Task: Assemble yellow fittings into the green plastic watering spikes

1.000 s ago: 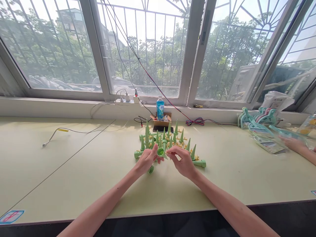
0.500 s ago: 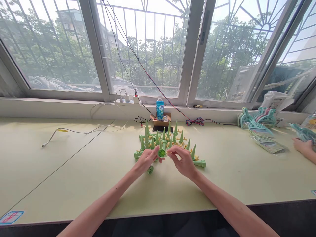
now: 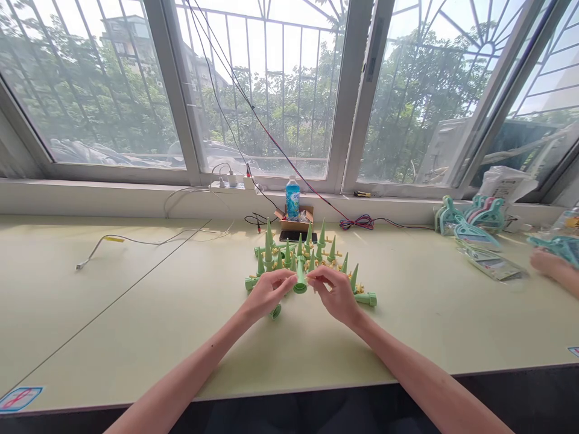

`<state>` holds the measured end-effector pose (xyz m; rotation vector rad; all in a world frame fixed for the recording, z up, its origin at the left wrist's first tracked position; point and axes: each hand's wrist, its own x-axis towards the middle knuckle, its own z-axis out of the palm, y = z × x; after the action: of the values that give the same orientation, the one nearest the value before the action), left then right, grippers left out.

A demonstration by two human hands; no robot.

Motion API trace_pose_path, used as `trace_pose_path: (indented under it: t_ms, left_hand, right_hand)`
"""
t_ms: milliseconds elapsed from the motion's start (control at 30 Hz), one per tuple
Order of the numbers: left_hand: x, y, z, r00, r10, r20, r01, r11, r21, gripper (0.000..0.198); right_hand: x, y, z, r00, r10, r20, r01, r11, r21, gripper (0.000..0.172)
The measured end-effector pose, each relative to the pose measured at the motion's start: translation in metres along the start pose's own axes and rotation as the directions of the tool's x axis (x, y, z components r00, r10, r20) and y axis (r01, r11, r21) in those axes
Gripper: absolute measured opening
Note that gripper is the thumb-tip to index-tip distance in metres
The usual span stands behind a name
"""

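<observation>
A green plastic cone spike point(image 3: 300, 278) stands nearly upright between my two hands, wide end down. My left hand point(image 3: 266, 293) pinches it from the left and my right hand point(image 3: 333, 293) pinches it from the right. Behind them stands a cluster of green cone spikes point(image 3: 307, 250), several upright and a few lying flat, with small yellow parts among them. One lying spike point(image 3: 367, 298) is just right of my right hand, and another lying spike point(image 3: 275, 311) is under my left hand.
A water bottle point(image 3: 292, 198), a small cardboard box point(image 3: 297, 220) and a dark phone point(image 3: 294, 235) sit by the window sill. Cables point(image 3: 136, 240) run over the left table. At the right are teal plastic items point(image 3: 474, 217), packets point(image 3: 491, 263) and another person's hand point(image 3: 545, 263).
The cone between my hands tipped from open end facing me to nearly upright with the wide end down. The other person's hand at the right shifted slightly.
</observation>
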<state>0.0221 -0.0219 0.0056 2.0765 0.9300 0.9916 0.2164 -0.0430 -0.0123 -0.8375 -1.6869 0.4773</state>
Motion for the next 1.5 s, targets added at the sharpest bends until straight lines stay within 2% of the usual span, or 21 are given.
trace_pose_path:
  t_ms: [133,433,667,867,967,1067,1233,1367,1500]
  left_hand:
    - [0.000,-0.006,0.000,1.000,-0.004,-0.009,0.004,1.000,0.006,0.039]
    - [0.000,-0.012,0.006,0.986,0.115,-0.120,-0.115,0.993,0.013,0.036]
    - [0.001,-0.013,0.007,0.974,0.182,-0.131,-0.172,0.981,0.088,0.026]
    - [0.002,-0.008,0.008,0.980,0.138,-0.142,-0.123,0.986,0.109,0.027]
    - [0.003,-0.004,0.008,0.977,0.087,-0.195,-0.074,0.995,0.074,0.028]
    - [0.004,-0.003,0.006,0.977,0.019,-0.211,-0.014,1.000,0.024,0.046]
    - [0.005,-0.005,0.008,0.989,-0.080,-0.120,0.077,0.996,-0.035,0.072]
    - [0.005,-0.007,0.010,0.993,-0.104,-0.048,0.103,0.994,-0.029,0.076]
    - [0.004,-0.010,0.009,0.995,-0.104,-0.004,0.104,0.994,-0.021,0.071]
  right_hand:
    - [0.000,0.002,0.000,0.999,0.034,0.002,-0.034,0.999,0.029,0.013]
    - [0.000,0.005,0.001,0.996,0.093,-0.008,-0.092,0.991,0.099,0.015]
    - [0.000,0.010,0.003,0.987,0.163,0.013,-0.163,0.973,0.161,0.018]
    - [0.002,0.009,0.004,0.986,0.165,-0.011,-0.161,0.970,0.180,0.015]
    - [0.002,0.008,0.004,0.990,0.135,-0.046,-0.128,0.983,0.128,0.014]
    - [0.001,0.007,0.002,0.995,0.070,-0.068,-0.067,0.997,0.049,0.013]
    - [0.000,0.004,0.002,0.996,-0.062,-0.057,0.058,0.996,-0.071,0.014]
    - [-0.002,0.005,0.002,0.987,-0.161,-0.009,0.160,0.983,-0.086,0.014]
    - [-0.003,0.007,0.002,0.981,-0.192,0.017,0.192,0.978,-0.078,0.014]
